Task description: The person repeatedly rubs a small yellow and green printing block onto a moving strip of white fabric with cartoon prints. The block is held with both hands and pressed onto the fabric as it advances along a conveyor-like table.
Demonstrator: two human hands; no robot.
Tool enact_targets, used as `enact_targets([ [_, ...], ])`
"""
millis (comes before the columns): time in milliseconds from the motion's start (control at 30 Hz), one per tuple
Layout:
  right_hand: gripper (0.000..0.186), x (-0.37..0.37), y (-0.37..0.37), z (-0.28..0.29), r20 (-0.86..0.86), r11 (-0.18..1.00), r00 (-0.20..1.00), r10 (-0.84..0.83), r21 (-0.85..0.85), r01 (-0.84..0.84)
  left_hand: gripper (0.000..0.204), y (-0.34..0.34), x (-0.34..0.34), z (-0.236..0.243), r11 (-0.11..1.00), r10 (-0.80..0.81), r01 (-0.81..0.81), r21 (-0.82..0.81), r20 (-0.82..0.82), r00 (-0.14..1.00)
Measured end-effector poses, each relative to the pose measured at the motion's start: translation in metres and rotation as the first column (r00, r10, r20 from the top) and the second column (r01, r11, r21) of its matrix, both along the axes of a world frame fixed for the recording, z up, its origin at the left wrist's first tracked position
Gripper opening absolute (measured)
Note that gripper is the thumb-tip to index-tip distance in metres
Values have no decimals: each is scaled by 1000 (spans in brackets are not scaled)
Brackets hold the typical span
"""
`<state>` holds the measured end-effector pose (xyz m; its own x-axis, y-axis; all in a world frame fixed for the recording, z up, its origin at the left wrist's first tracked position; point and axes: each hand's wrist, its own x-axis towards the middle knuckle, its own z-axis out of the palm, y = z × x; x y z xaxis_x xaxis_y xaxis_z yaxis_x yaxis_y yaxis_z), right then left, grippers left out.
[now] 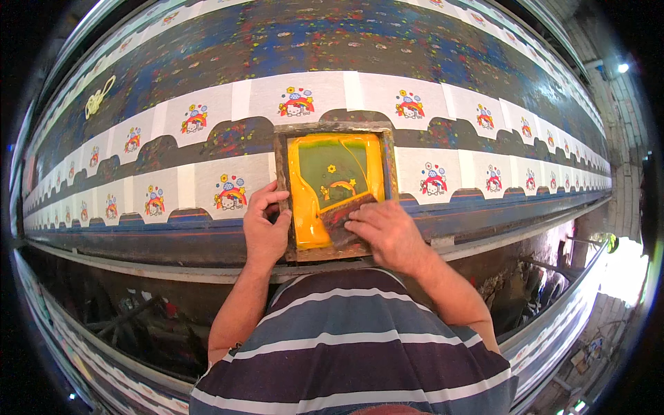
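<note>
A wooden-framed printing screen (281, 162) lies on the long table in front of me, its green mesh (333, 167) bordered by thick yellow ink (312, 234). My left hand (267, 225) grips the left side of the frame, thumb and fingers closed around the wood. In my right hand (389, 234) is a brown squeegee (344, 216), tilted across the lower part of the mesh with yellow ink along its edge. The fingers are wrapped over the squeegee's right end. A small flower and a rainbow shape show through the mesh.
Rows of white fabric pieces (432, 176) with colourful cartoon prints run left and right along the ink-spotted table (304, 52). A pale looped cord (100, 97) lies at the far left. The table's near rail (138, 257) passes just before my body. Another printed table (76, 339) stands lower left.
</note>
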<state>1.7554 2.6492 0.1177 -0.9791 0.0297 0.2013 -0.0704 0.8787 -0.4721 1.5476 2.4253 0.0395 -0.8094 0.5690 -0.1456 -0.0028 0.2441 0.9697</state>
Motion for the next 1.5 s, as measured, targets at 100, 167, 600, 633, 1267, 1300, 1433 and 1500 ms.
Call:
enact_targets([
  [100,42,12,-22,8,5,999,999,-37,23,37,41,-1,-1,-2,1000,-14,13,-6,-40,999],
  [167,41,14,-20,15,62,1000,998,-19,-22,20,41,-1,-1,-2,999,-28,27,-22,-54,998],
  [600,51,-96,59,-8,-37,985,986,-160,67,162,44,0,0,-19,998,-7,12,65,-82,997],
  [633,51,-94,58,-7,14,985,988,-153,81,152,44,1,1,-20,996,1,7,91,-87,996],
  [1267,46,24,-50,1,20,992,994,-109,-59,110,50,4,21,-14,1000,-19,17,-10,-399,917],
  [1300,45,30,-49,0,-6,987,993,-122,-108,120,49,5,21,-13,1000,-10,8,-7,-365,931],
  [1433,46,60,-40,-11,-161,913,907,-388,-199,356,43,9,24,-3,1000,13,-9,15,-363,932],
  [1500,44,79,-33,-19,-154,824,825,-543,-286,489,40,15,30,2,999,38,-27,38,-347,937],
])
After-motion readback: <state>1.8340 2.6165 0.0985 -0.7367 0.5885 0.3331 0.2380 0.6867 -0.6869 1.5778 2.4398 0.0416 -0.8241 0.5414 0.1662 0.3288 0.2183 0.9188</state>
